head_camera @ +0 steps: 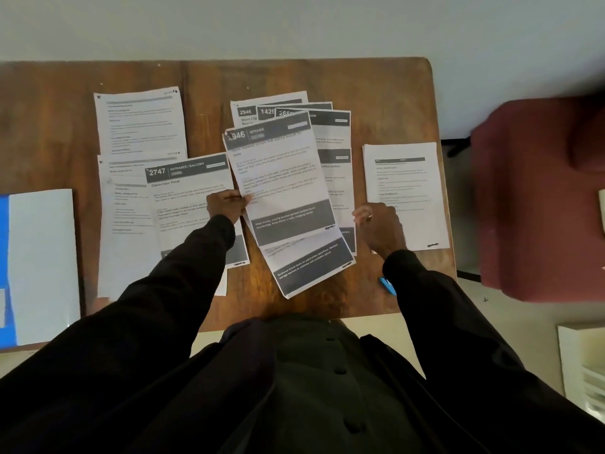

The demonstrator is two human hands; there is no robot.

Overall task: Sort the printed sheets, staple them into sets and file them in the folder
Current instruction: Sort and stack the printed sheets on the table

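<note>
Printed sheets (284,178) fanned across counter (376,93), headers exposed for sorting. Left hand (226,206) fingers pinching KITCHEN sheet edge, lifting. Right hand (381,226) loosely curled, empty. Folder (39,263) open, counter's left edge.

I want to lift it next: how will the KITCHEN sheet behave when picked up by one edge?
Probably floppy: the KITCHEN sheet is thin printed paper, pinched at its left edge by the left hand. Likely light. It may slide, lying loosely over other sheets.

On the wooden table (49,132) lay roughly nine printed sheets (281,178), one blue folder (39,267) and one small blue object (387,285)
</note>
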